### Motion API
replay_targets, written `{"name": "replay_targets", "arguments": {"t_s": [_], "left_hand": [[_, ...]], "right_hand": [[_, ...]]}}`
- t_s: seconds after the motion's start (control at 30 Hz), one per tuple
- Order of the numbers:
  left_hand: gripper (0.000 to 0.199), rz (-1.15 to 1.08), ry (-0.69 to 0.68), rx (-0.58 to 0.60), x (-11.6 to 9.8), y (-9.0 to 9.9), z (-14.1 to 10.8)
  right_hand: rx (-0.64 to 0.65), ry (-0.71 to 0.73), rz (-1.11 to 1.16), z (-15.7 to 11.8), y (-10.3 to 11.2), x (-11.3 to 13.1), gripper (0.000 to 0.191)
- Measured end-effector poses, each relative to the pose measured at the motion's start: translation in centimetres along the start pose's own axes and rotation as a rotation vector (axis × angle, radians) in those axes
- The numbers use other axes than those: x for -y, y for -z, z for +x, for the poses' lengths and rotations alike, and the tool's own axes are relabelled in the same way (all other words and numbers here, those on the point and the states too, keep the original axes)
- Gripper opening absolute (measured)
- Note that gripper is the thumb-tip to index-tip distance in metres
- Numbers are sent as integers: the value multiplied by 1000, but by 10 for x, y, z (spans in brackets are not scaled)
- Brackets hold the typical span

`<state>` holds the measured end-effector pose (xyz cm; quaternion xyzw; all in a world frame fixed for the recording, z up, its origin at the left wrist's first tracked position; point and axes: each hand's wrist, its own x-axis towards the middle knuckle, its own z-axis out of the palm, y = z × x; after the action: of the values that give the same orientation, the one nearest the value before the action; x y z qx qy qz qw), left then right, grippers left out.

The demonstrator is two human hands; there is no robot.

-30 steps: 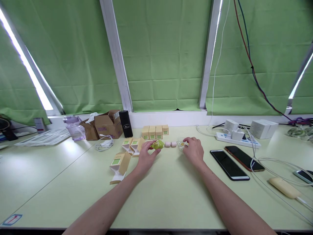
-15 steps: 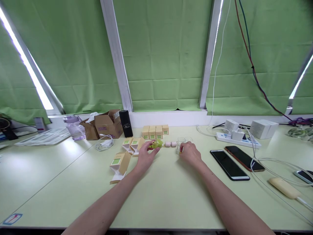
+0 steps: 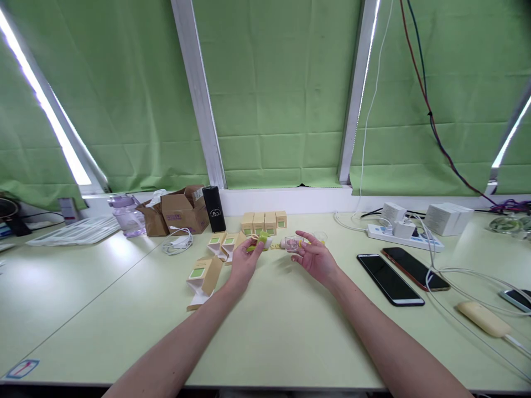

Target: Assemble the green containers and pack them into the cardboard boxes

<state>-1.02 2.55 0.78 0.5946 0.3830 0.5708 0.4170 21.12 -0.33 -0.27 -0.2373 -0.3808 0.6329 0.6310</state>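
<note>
Pinched in my left hand (image 3: 244, 261) is a small green object (image 3: 264, 237) with a pale end and a loop; its exact kind is unclear. My right hand (image 3: 318, 262) has a small clear plastic cup (image 3: 293, 244) between its spread fingers and thumb, tilted on its side. A pale pink cylinder (image 3: 284, 243) shows at the cup's left, partly hidden by it. Small yellow bits (image 3: 275, 246) lie on the table between the hands. Behind the right hand sits another clear round piece (image 3: 320, 236).
Small kraft boxes (image 3: 259, 224) stand in a row behind; several opened ones (image 3: 204, 276) lie left. A cardboard carton (image 3: 182, 213), black cylinder (image 3: 214, 209) and purple bottle (image 3: 126, 215) stand farther left. Right are phones (image 3: 390, 279), a power strip (image 3: 404, 237) and looping white cables (image 3: 429, 265).
My right hand has lifted the clear cup and brought it left, toward the pink cylinders. My left hand has drawn slightly left, turning the green object so its pale end shows.
</note>
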Motion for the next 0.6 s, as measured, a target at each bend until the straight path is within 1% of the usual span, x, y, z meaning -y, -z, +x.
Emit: {"name": "replay_targets", "arguments": {"t_s": [0.1, 0.2, 0.3, 0.47, 0.6], "left_hand": [[54, -15, 14, -11, 3, 1, 1], [53, -32, 31, -18, 7, 2, 3], [54, -54, 46, -15, 9, 2, 5], [54, -68, 44, -2, 9, 2, 4], [51, -82, 27, 26, 7, 1, 2]], "right_hand": [[8, -8, 71, -2, -3, -3, 43], [7, 10, 85, -2, -5, -5, 43], [-4, 33, 47, -4, -9, -6, 50], [0, 74, -109, -7, -15, -7, 64], [7, 85, -240, -4, -15, -17, 74]]}}
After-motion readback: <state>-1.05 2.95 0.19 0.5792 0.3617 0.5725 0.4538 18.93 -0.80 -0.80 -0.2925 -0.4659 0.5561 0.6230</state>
